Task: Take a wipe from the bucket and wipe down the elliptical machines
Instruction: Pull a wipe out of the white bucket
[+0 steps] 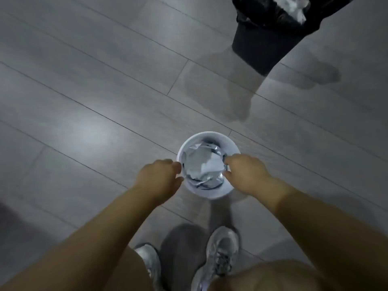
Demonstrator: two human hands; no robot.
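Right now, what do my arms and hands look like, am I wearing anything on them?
Both are bare: no sleeve shows on the left arm or right arm, no glove on the left hand or right hand, and no watch or band at either wrist. The picture is too blurred to rule out rings.

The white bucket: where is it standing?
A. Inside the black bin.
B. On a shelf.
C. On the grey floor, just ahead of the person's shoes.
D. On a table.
C: the white bucket stands on the grey floor just ahead of the shoes, with the left hand and right hand at its rim on either side.
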